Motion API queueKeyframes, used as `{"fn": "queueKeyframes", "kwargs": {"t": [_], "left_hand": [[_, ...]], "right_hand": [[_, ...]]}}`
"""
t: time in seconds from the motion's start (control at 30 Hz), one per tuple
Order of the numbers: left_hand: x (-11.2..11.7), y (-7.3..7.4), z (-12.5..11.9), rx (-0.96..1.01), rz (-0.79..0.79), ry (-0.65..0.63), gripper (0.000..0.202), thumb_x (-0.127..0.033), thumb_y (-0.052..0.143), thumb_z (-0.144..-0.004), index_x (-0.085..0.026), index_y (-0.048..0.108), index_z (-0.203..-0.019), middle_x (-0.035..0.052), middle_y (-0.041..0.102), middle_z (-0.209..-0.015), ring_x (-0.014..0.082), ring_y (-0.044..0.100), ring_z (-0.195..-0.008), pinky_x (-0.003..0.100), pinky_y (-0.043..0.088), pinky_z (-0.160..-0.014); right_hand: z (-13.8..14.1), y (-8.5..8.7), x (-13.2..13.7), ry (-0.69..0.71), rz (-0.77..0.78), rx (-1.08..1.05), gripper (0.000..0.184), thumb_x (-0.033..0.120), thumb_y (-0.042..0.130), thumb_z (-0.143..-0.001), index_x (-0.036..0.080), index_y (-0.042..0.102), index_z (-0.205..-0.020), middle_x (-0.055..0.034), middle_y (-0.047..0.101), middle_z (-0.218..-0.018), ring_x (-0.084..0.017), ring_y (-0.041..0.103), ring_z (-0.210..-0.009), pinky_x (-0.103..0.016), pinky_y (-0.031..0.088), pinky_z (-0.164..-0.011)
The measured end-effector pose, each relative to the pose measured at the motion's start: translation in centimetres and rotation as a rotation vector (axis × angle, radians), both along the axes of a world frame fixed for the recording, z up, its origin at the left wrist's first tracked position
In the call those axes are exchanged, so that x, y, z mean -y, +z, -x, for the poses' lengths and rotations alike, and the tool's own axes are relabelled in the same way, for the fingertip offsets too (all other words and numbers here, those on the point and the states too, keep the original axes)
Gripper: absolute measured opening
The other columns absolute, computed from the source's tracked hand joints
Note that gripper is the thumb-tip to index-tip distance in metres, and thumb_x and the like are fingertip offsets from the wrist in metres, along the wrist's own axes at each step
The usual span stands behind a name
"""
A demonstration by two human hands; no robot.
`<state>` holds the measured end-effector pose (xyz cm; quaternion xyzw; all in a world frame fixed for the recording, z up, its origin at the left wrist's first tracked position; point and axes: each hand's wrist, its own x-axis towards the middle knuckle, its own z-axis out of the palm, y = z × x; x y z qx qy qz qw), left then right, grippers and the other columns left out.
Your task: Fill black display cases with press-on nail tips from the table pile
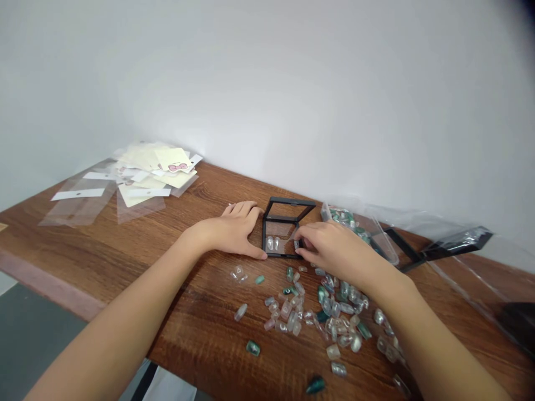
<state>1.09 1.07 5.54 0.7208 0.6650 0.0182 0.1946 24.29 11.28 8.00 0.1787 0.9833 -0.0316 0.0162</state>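
A small black hinged frame case (289, 200) with clear film panes lies on the wooden table, its lid raised. Two clear press-on nails (273, 243) sit side by side on the film in its lower part. My left hand (239, 228) rests flat against the case's left side, fingers spread and thumb near the front corner. At the right side of the case, my right hand (324, 239) pinches a small press-on nail (296, 244) between thumb and fingertips, over the film. Many loose clear, pinkish and green press-on nails (292, 309) are scattered in front.
Behind my right hand stands a clear plastic box (388, 245) of green and clear nails. More black frame cases (455, 243) in clear plastic wrap lie at the right. Cream cards and clear bags (154, 175) are piled at the back left, against the white wall.
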Motion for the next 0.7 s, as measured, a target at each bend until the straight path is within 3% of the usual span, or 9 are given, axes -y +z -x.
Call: {"fn": "queueKeyframes", "kwargs": {"t": [0.3, 0.7], "left_hand": [[0.0, 0.0, 0.0, -0.006, -0.004, -0.011, 0.108, -0.083, 0.054, -0.066, -0.012, 0.031, -0.145, 0.0233, 0.025, -0.155, 0.0388, 0.018, -0.147, 0.053, 0.02, -0.118], [0.0, 0.1, 0.0, -0.01, 0.001, 0.004, 0.107, -0.083, 0.053, -0.066, -0.014, 0.031, -0.144, 0.0221, 0.026, -0.156, 0.0388, 0.019, -0.146, 0.053, 0.021, -0.118]], "right_hand": [[0.2, 1.3, 1.5, 0.001, -0.072, -0.019, 0.01, 0.028, 0.059, -0.09, 0.019, 0.064, -0.09, -0.0052, 0.067, -0.083, -0.022, 0.062, -0.075, -0.034, 0.041, -0.066], [0.1, 0.7, 0.8, -0.018, -0.07, 0.027, 0.008, 0.026, 0.059, -0.09, 0.02, 0.063, -0.088, -0.005, 0.068, -0.082, -0.022, 0.064, -0.076, -0.035, 0.042, -0.067]]}}
